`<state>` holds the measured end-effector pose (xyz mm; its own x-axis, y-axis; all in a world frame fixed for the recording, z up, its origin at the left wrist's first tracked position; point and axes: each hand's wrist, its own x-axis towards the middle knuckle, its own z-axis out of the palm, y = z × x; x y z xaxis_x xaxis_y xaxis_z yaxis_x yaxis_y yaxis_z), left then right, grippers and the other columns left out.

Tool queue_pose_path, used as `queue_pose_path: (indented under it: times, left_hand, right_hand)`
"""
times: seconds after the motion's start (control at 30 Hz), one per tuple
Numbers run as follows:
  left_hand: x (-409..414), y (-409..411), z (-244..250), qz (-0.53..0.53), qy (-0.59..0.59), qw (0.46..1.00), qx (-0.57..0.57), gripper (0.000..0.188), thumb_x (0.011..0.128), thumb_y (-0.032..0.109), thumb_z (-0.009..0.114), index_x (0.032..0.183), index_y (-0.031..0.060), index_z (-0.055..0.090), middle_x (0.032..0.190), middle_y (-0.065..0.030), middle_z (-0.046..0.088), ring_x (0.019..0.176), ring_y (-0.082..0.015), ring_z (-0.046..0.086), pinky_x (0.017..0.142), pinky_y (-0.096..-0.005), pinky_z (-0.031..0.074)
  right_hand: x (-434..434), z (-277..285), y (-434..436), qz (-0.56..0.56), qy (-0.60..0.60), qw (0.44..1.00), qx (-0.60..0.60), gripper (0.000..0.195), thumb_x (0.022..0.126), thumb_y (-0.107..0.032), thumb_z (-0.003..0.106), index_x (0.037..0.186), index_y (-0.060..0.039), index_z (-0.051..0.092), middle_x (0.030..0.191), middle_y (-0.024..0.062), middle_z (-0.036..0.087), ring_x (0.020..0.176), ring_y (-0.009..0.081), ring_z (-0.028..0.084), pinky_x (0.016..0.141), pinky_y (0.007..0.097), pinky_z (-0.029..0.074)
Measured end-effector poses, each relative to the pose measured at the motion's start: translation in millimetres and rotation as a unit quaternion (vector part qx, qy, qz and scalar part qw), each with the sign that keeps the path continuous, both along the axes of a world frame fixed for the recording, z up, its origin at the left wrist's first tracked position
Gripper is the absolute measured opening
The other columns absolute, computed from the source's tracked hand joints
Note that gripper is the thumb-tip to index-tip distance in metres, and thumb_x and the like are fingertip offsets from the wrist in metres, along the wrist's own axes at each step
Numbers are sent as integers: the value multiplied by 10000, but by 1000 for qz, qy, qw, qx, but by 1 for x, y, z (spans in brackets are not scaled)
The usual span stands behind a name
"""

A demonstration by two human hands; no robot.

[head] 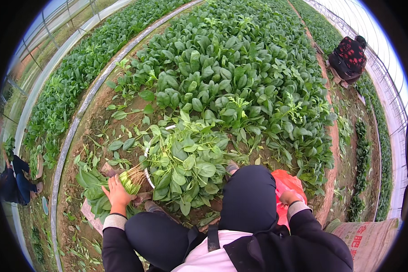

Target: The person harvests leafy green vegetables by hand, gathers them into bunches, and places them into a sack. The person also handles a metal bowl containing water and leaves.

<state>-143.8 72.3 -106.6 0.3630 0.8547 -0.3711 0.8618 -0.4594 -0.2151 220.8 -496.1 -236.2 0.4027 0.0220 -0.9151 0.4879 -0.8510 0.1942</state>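
My left hand (118,194) rests with spread fingers on the stems of a bundle of leafy greens (97,190), whose reddish roots point right. The bundle lies on the ground left of my left knee. Beside its roots, in front of my knees, a heap of picked greens (187,159) spills over the white rim of a round container (149,176). To the right of my right knee, my right hand (289,198) is at a red plastic bag (292,185), its fingers curled on the bag. My fingertips there are partly hidden.
A dense bed of spinach-like plants (224,68) spreads ahead, bordered by a grey strip (69,132) on the left. One person (348,59) crouches at the upper right, another (18,180) at the far left. A printed woven sack (367,238) stands at the lower right.
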Motion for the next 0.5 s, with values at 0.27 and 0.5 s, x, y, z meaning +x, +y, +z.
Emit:
queue_pose_path:
  times: [0.27, 0.5]
  left_hand:
    - [-2, -5, 5, 15, 22, 999, 24, 1219, 487, 424, 825, 1419, 85, 115, 1445, -94, 229, 1363, -218, 161, 1084, -537, 49]
    - [-2, -2, 1, 16, 24, 999, 23, 1158, 515, 413, 813, 1411, 87, 157, 1439, -87, 240, 1353, -216, 186, 1078, -554, 46]
  right_hand:
    - [-27, -82, 23, -237, -195, 916, 256, 316, 777, -212, 525, 984, 13, 606, 1048, 257, 586, 992, 373, 574, 858, 427, 453]
    - [-23, -116, 7, -257, -271, 907, 193, 374, 805, -307, 509, 920, 33, 616, 1011, 268, 595, 979, 413, 567, 829, 476, 454]
